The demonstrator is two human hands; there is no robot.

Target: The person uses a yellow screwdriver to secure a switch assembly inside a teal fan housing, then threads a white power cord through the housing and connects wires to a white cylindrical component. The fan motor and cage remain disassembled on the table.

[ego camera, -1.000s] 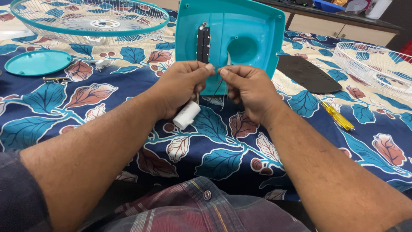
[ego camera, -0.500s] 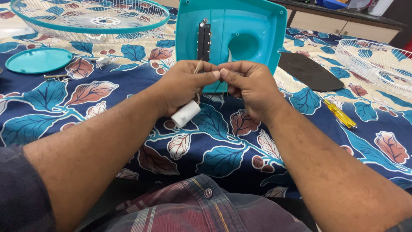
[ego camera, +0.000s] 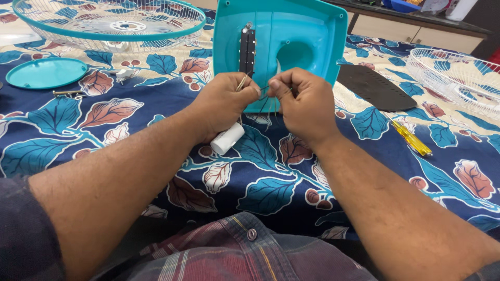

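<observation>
Both hands pinch thin wires (ego camera: 264, 89) between them: left hand (ego camera: 225, 102) at 9 o'clock, right hand (ego camera: 302, 100) at 3. Wires trail toward 6; white capacitor (ego camera: 227, 139) hangs under left palm, before teal housing (ego camera: 312, 36).

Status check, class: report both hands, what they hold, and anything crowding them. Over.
Left hand and right hand pinching thin wires. White cylinder under left hand. Teal housing close behind.
</observation>
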